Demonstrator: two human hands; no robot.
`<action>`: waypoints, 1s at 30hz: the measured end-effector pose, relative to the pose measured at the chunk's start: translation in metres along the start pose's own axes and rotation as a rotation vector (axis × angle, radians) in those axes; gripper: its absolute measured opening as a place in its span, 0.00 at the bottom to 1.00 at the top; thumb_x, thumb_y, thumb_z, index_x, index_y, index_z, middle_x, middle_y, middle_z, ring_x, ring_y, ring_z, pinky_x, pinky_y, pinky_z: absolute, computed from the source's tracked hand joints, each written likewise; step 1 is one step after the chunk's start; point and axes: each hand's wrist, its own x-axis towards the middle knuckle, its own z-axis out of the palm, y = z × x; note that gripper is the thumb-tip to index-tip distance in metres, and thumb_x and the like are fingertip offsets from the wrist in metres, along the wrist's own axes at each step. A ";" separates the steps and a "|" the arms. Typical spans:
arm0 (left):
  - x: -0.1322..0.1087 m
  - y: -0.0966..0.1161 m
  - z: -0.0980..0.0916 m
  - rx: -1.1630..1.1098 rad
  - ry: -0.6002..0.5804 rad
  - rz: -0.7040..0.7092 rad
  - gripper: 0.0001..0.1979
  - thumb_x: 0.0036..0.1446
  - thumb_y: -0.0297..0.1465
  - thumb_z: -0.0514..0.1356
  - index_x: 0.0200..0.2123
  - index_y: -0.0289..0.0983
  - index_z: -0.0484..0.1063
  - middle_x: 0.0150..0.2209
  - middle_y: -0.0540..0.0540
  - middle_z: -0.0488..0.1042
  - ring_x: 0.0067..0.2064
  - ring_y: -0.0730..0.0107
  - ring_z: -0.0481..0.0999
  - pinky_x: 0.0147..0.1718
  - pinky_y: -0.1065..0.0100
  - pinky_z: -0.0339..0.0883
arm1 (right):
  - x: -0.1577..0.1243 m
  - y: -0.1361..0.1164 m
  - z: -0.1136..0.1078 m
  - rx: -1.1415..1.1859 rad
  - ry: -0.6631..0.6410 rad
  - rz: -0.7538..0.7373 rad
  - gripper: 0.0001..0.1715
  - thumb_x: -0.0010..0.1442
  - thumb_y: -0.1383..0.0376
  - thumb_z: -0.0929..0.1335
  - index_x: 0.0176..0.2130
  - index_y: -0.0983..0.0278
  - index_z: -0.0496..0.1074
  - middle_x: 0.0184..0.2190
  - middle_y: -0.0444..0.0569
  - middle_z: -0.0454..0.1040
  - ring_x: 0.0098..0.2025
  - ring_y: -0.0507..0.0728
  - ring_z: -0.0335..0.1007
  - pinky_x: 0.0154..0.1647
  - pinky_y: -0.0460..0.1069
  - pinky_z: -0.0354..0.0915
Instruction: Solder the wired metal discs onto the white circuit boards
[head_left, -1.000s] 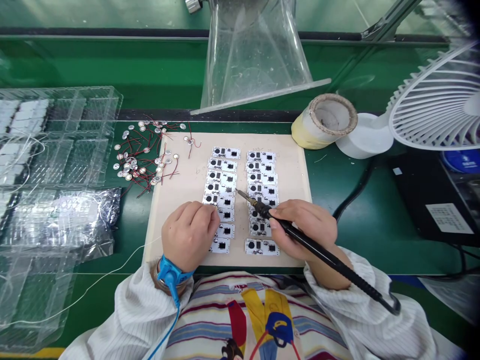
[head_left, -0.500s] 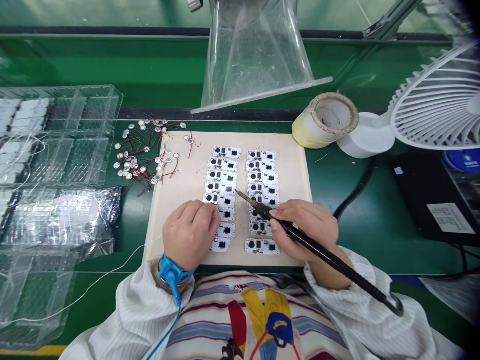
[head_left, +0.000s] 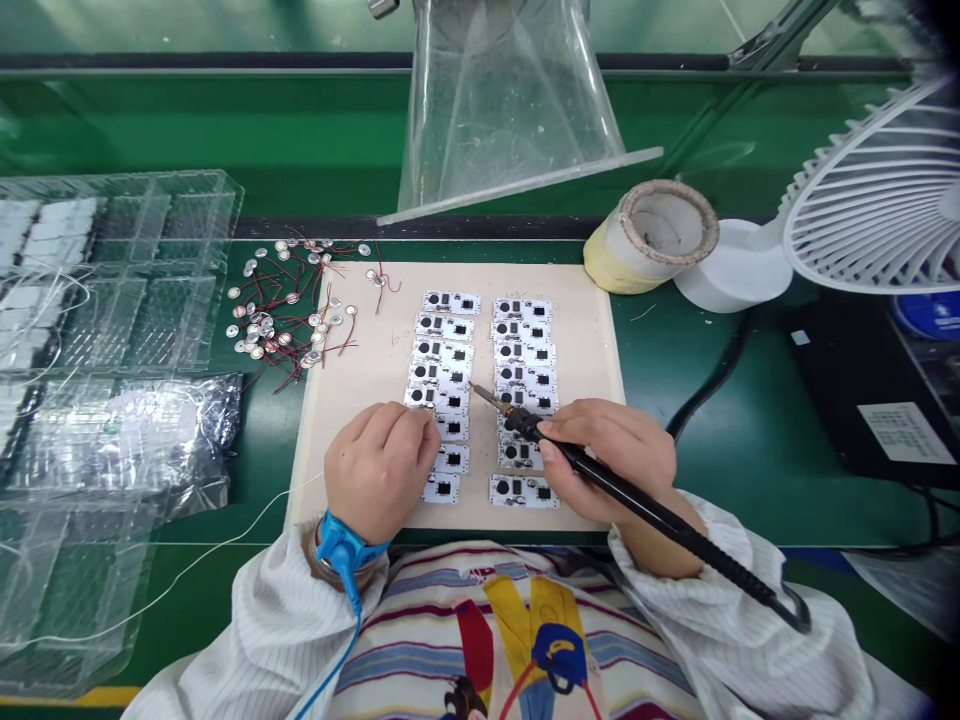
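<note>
my right hand (head_left: 611,455) gripped the soldering iron (head_left: 660,518) like a pen, tip at a circuit board (head_left: 441,374) in the left column on the beige mat (head_left: 360,380). my left hand (head_left: 379,465) lay curled shut on that column, nearer me, its fingertips hidden.

The soldering iron (head_left: 645,510) held in the right hand (head_left: 611,455) is black, its tip brassy. Beneath both hands lies a pale beige board (head_left: 360,370), and the circuit boards (head_left: 442,355) beyond the left hand (head_left: 379,465) are white with black chips. A bright blue strap (head_left: 341,550) rings the left wrist; both sleeves (head_left: 285,620) are white with fine stripes. Past the left hand, silver discs (head_left: 259,335) trail red wires (head_left: 279,272). The bench (head_left: 675,360) is green, and the fan (head_left: 877,200) right of the right hand white.
</note>
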 end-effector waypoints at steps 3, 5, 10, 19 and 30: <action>0.000 0.000 0.000 0.000 -0.003 0.003 0.06 0.54 0.25 0.61 0.26 0.37 0.73 0.23 0.48 0.73 0.27 0.66 0.71 0.29 0.65 0.64 | 0.000 0.000 0.000 -0.021 0.000 0.001 0.11 0.52 0.73 0.69 0.36 0.61 0.68 0.25 0.47 0.76 0.26 0.54 0.74 0.28 0.48 0.73; 0.000 0.001 0.000 0.000 -0.007 0.006 0.06 0.54 0.25 0.61 0.26 0.37 0.73 0.23 0.48 0.73 0.27 0.66 0.72 0.29 0.66 0.64 | 0.000 -0.001 -0.001 -0.032 0.001 -0.002 0.11 0.52 0.73 0.69 0.36 0.61 0.68 0.25 0.47 0.75 0.26 0.54 0.74 0.28 0.48 0.73; 0.001 0.001 0.000 -0.009 0.001 0.013 0.06 0.54 0.24 0.61 0.26 0.36 0.73 0.23 0.48 0.73 0.27 0.66 0.71 0.29 0.65 0.64 | 0.000 0.000 -0.001 -0.038 -0.001 -0.006 0.10 0.51 0.73 0.70 0.35 0.62 0.68 0.25 0.48 0.75 0.25 0.54 0.73 0.27 0.48 0.73; 0.005 0.000 0.003 0.010 0.024 0.000 0.07 0.55 0.25 0.60 0.25 0.37 0.73 0.23 0.48 0.73 0.27 0.66 0.71 0.28 0.66 0.64 | 0.000 -0.001 0.000 -0.061 -0.017 0.017 0.12 0.51 0.74 0.70 0.36 0.62 0.69 0.26 0.50 0.76 0.28 0.55 0.75 0.28 0.49 0.73; 0.005 0.000 0.002 0.007 0.011 0.005 0.07 0.55 0.25 0.61 0.25 0.36 0.73 0.23 0.48 0.73 0.27 0.66 0.72 0.29 0.65 0.64 | -0.001 0.000 -0.002 -0.044 -0.026 0.014 0.11 0.52 0.73 0.69 0.35 0.61 0.68 0.25 0.48 0.75 0.27 0.54 0.74 0.28 0.48 0.73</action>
